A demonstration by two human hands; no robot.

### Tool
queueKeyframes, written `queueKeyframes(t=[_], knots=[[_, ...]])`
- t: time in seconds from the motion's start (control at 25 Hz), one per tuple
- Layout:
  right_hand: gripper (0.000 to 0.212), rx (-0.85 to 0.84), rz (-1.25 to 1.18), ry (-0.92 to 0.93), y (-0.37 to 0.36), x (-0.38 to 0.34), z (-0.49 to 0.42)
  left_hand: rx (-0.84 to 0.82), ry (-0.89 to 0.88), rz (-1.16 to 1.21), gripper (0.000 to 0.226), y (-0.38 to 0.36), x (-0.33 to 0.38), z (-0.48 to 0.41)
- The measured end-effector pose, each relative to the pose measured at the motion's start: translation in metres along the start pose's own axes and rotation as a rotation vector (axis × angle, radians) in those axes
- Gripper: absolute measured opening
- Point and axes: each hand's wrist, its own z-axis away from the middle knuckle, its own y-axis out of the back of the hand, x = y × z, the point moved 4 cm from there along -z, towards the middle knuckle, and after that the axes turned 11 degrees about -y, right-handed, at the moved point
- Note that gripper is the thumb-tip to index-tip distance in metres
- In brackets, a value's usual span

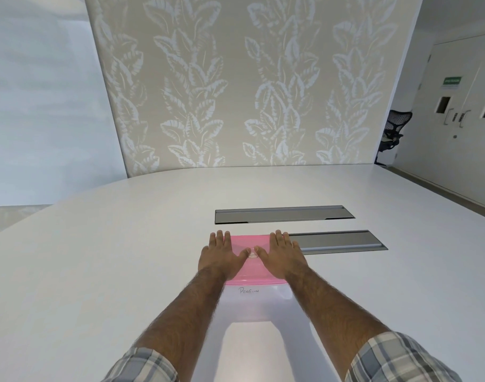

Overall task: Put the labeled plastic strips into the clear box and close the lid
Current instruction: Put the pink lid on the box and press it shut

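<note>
A clear box [252,301] stands on the white table in front of me, with a pink translucent lid [251,274] lying flat on top of it. Through the box's near wall a strip with the handwritten word "Penguin" [248,291] shows. My left hand [222,256] lies flat on the left half of the lid, fingers spread. On the right half my right hand [281,256] rests flat the same way. The two thumbs nearly meet at a small round mark in the lid's middle. Other strips inside are not discernible.
Two grey metal cable hatches are set in the table [98,257]: one [284,214] beyond the box, one [338,241] just right of my right hand. A patterned wall panel stands behind the table. A black office chair [393,133] and white doors are at far right.
</note>
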Motion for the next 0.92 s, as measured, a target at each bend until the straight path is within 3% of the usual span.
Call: queueKeyframes(t=[0.92], knots=[[0.082, 0.043, -0.048, -0.001, 0.0045, 0.0011, 0.0034, -0.007, 0.018, 0.029, 0.095, 0.0050, 0.0004, 0.0026]])
